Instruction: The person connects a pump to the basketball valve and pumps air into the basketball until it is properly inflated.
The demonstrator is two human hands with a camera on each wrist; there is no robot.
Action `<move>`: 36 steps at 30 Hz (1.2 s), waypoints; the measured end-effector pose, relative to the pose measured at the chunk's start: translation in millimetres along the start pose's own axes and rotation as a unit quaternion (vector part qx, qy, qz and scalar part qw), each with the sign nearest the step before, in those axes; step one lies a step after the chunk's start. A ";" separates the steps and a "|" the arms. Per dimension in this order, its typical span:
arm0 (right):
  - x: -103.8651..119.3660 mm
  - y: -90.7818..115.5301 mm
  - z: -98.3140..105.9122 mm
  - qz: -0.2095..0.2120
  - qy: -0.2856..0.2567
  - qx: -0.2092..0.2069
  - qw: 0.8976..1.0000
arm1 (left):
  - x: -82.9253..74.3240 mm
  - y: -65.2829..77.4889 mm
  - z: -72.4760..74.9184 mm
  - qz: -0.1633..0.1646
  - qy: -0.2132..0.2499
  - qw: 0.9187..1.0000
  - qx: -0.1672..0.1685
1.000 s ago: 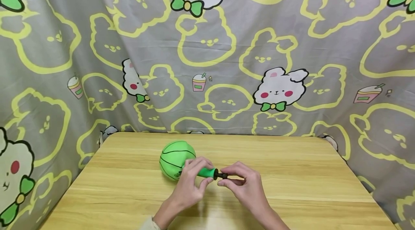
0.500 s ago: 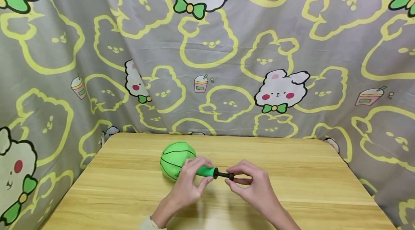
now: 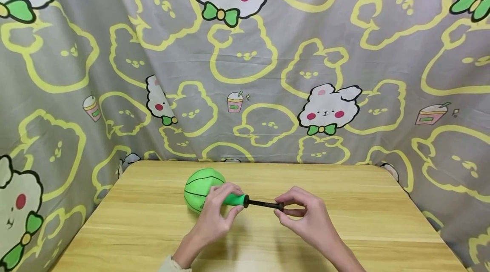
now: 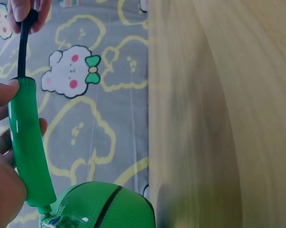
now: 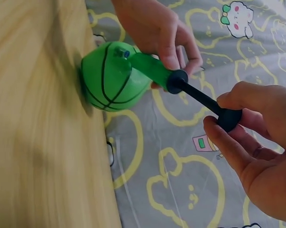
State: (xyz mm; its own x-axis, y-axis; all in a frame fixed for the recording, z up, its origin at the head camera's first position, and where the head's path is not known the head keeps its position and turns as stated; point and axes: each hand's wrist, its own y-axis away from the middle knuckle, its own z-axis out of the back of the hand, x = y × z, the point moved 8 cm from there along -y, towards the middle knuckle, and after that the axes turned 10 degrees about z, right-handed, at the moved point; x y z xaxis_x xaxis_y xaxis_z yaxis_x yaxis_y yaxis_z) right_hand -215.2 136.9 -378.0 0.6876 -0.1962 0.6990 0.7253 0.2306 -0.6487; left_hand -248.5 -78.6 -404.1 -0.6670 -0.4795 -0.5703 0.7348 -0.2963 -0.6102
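Note:
A green ball [image 3: 199,187] with black seam lines sits on the wooden table, its surface slightly dented. A green hand pump [image 4: 29,142] meets the ball at its narrow end, as the left wrist view shows. My left hand [image 3: 214,214] grips the pump's green barrel, fingers over it and thumb beneath. My right hand [image 3: 308,214] pinches the black knob [image 5: 229,118] at the end of the plunger between thumb and fingers. Between the two hands the thin black plunger rod [image 3: 262,204] shows, drawn well out of the barrel.
The wooden table [image 3: 344,229] spreads around both hands. Behind it and at both sides hangs a grey curtain [image 3: 252,72] printed with yellow outlines and white cartoon rabbits.
My right hand has moved to the right, pulling the plunger rod further out of the barrel. The left hand keeps its grip on the pump, with the ball slightly further left in view.

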 end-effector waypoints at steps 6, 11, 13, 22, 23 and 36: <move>2.3 -1.1 11.8 0.000 -0.001 0.000 1.000 | 5.6 0.6 5.4 0.016 0.000 1.000 -0.006; 3.4 -1.9 19.7 0.001 -0.007 0.007 1.000 | 6.3 0.3 7.8 0.014 -0.003 1.000 -0.016; 3.4 -2.1 21.4 -0.004 -0.010 0.016 1.000 | 5.3 -0.2 6.8 0.007 -0.004 1.000 -0.017; 3.1 -1.9 25.6 -0.016 -0.023 0.028 0.999 | 2.4 -2.0 2.6 -0.002 -0.001 1.000 -0.023; 3.5 -1.9 25.6 -0.012 -0.022 0.026 0.999 | 2.6 -2.0 2.2 0.003 0.000 1.000 -0.021; 2.4 0.9 8.6 0.037 -0.020 -0.003 0.999 | -4.0 0.9 -4.7 0.009 -0.001 1.000 -0.014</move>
State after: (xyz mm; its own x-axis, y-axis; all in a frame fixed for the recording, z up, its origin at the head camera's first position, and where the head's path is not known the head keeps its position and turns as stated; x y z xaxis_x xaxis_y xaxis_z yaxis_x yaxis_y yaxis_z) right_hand -213.2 144.8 -374.3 0.7371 -0.1413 0.6609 0.6734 0.2363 -0.7005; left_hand -245.8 -73.1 -405.0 -0.6537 -0.4860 -0.5801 0.7426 -0.2644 -0.6153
